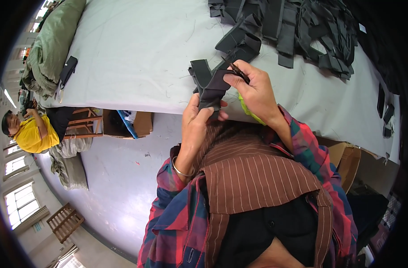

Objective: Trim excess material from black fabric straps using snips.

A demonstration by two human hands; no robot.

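Note:
My left hand (196, 124) is closed round a folded black fabric strip (210, 91) just above the table's near edge, its thumb on top. In my right hand (259, 91) is a small dark pair of thread snips (238, 73), its tip pointing up and left. The right thumb and finger also seem to pinch the strip's upper edge. Beyond my hands, more joined black strips (239, 42) trail back toward a large heap of black strips (309, 33) on the white-covered table (137, 58). Loose threads lie scattered on the cover.
Bright yellow-green material (248, 109) shows behind my right wrist. A green cloth bundle (56, 47) and a black case (68, 70) lie at the table's left. Below stand a cardboard box (143, 124) and a wooden stool (85, 124). A person in yellow (34, 134) is at far left.

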